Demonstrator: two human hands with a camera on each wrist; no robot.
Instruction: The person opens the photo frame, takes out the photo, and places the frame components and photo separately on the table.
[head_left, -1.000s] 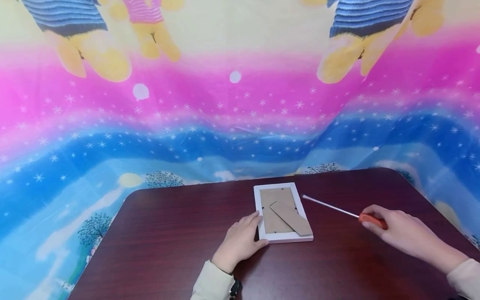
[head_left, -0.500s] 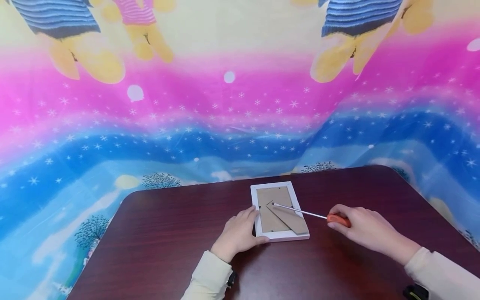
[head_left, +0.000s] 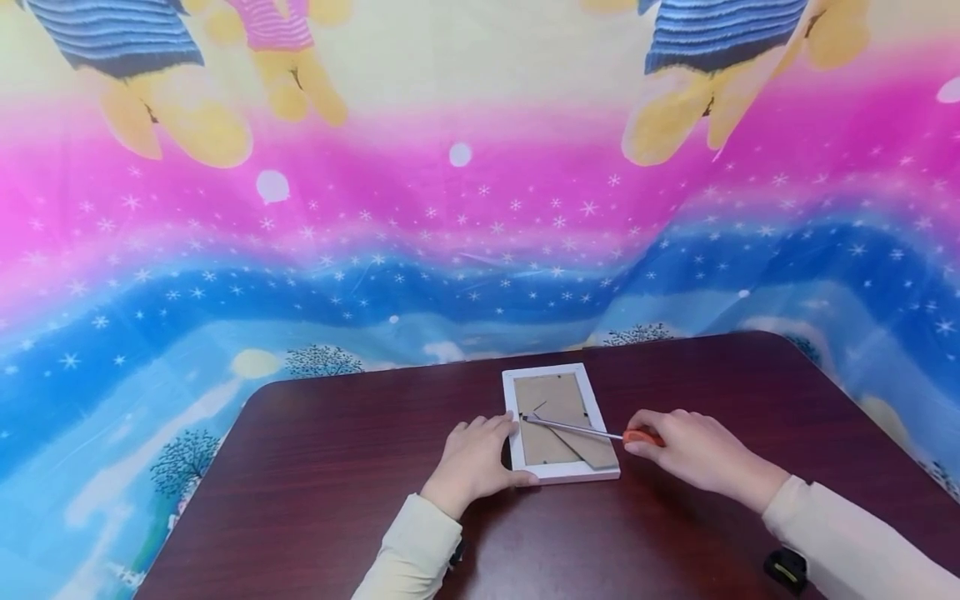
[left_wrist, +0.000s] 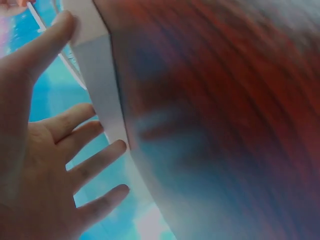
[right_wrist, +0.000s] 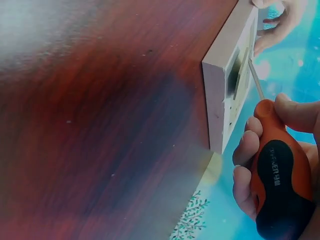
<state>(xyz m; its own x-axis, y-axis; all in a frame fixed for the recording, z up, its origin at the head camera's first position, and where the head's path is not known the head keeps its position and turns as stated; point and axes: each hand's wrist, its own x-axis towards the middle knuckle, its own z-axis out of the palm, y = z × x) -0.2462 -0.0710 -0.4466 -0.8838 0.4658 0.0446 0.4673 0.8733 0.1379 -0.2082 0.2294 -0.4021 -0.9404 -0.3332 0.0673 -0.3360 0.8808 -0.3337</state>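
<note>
The left hand [head_left: 471,462], straight-fingered, touches the picture frame [head_left: 543,443] at eight o'clock, seemingly steadying it back-up on the table [head_left: 360,467]; the right hand [head_left: 693,450] grips a screwdriver [head_left: 577,428] from three o'clock, likely guiding its tip at nine.

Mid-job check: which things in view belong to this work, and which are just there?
In the job:
White frame, back side up, touched by the left hand
Screwdriver, held in the right hand, tip near the frame's left inner edge
Backing board
Stand flap

Just there:
Table, under the frame
Patterned cloth, behind
</note>
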